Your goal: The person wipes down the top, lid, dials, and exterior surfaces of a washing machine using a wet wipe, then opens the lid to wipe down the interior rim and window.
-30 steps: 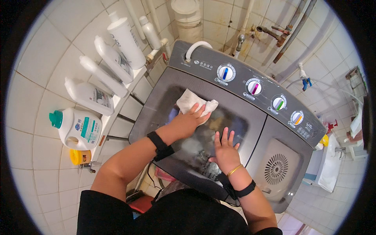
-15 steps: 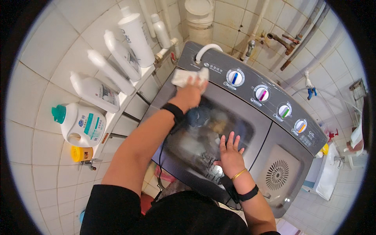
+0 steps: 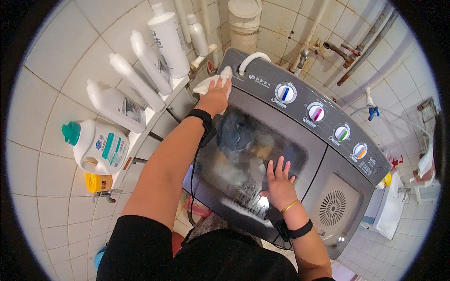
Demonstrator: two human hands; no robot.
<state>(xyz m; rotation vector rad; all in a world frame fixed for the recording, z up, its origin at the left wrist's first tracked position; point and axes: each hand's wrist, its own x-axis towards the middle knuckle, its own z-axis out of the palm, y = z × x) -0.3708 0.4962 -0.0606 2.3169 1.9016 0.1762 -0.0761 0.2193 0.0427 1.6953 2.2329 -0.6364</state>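
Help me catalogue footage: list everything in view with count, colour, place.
Washer: 1, grey, centre
Dials: 4, white, control panel
Laundry: uncountable, mixed colours, under lid
Cloth: 1, white, washer's back left corner
Shelf: 1, white, left
Bottles: 5, white, four shelved, one beyond
Jug: 1, white, green-capped, shelf
Tub: 1, yellow, shelf end
Bucket: 1, white, back corner
Pipes: several, white or rusty, back
Tap: 1, blue handle, beyond dials
Sink: 1, white, far right
Tiles: many, white, walls
Bracelet: 1, gold, right wrist
Wristbands: 2, black, both wrists
Shirt: 1, black, lower edge
Left hand: 1, on cloth
Right hand: 1, fingers spread, over lid
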